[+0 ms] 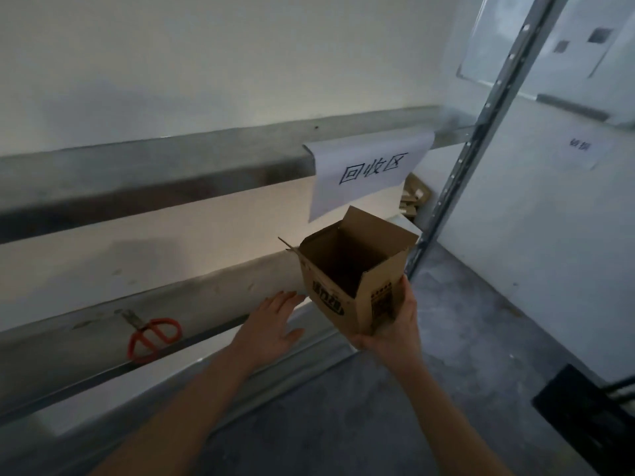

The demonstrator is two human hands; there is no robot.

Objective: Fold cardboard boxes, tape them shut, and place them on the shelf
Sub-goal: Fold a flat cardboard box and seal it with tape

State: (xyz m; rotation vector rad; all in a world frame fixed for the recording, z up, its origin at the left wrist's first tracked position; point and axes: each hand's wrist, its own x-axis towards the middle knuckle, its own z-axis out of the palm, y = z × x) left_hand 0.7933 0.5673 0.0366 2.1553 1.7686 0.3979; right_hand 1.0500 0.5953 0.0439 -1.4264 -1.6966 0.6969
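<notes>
Gripping the lower near corner of the cardboard box, the fingers of the right hand clasp its printed right side while the palm cups underneath. The left hand is flat and released, fingertips just beside the box's left face, holding nothing. The box hangs tilted in the air, top flaps standing open, just off the shelf, right of the orange scissors. To close it well, bring the left hand up and fold opposite flaps in pairs, keeping the base steady. Whether the bottom is taped is hidden.
</notes>
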